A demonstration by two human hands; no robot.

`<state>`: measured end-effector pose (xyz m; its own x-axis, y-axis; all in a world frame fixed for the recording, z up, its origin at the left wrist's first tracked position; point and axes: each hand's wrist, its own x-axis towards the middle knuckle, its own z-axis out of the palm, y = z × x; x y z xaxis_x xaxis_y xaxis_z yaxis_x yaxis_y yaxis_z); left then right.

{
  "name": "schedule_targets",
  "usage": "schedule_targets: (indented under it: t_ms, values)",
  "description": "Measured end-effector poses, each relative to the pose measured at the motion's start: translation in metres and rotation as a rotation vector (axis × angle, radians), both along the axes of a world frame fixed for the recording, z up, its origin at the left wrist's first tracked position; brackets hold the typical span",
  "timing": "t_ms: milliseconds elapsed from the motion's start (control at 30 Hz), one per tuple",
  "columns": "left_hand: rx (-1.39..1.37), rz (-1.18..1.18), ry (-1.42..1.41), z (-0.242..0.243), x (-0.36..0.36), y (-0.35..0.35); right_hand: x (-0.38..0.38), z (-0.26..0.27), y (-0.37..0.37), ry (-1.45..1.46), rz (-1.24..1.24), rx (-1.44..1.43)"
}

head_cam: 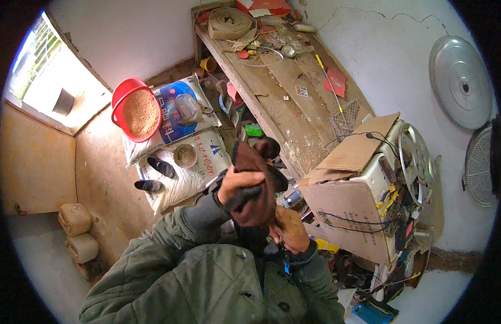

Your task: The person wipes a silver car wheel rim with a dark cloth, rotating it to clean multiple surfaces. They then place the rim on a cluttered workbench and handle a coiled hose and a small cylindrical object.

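My left hand [240, 182], thumb across the front, grips a dark brown soft item [254, 202] with black parts, held up before my chest. Its folds do not settle whether it is footwear or a cap. Against its lower right edge, my right hand [293, 230] is closed with bent fingers and seems to pinch that edge; the fingertips are partly hidden. Beyond my left hand lies a white woven sack [210, 162] bearing writing. On it rest two black shoe-like items [161, 167] and a small bowl [185, 156].
A red bucket of grain [140, 113] stands on a printed sack [169, 109]. A wooden plank table [270, 85] holds a rolled flat hose [230, 23] and a yellow-handled rod [330, 77]. To the right is a cluttered cardboard box [347, 214]. Plastic jugs [75, 219] stand left.
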<state>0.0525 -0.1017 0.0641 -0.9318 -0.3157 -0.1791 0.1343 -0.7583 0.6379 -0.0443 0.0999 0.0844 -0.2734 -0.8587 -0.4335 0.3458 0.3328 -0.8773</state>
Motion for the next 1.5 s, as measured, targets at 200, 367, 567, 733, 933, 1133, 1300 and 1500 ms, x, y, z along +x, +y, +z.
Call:
schedule_targets:
  t_ms: [200,367,567,733,933,1133,1300,1500]
  values:
    - [0.166,0.224,-0.022,-0.002,-0.009,0.044,0.001,-0.017,-0.005,1.155,-0.103,-0.080]
    - [-0.564,0.428,0.245,-0.064,-0.002,0.050,0.008,-0.041,0.010,0.697,-0.139,-0.045]
    - [-0.837,0.377,0.700,-0.057,-0.015,0.037,-0.002,-0.007,0.010,-0.535,-0.225,0.097]
    - [-0.368,-0.007,0.219,-0.031,-0.001,0.045,-0.002,-0.010,-0.003,0.676,-0.334,-0.044]
    - [0.081,-0.106,0.100,-0.105,0.034,0.046,-0.006,0.008,0.004,0.875,-0.367,-0.017]
    - [0.505,-0.257,0.168,-0.045,0.009,0.038,0.002,0.001,0.005,0.936,-0.339,0.089]
    - [0.228,-0.199,0.025,-0.058,-0.009,0.049,0.008,-0.010,0.011,1.056,-0.316,0.073]
    - [-0.021,-0.073,-0.066,-0.012,-0.005,0.056,0.014,-0.055,0.039,0.719,-0.107,0.152]
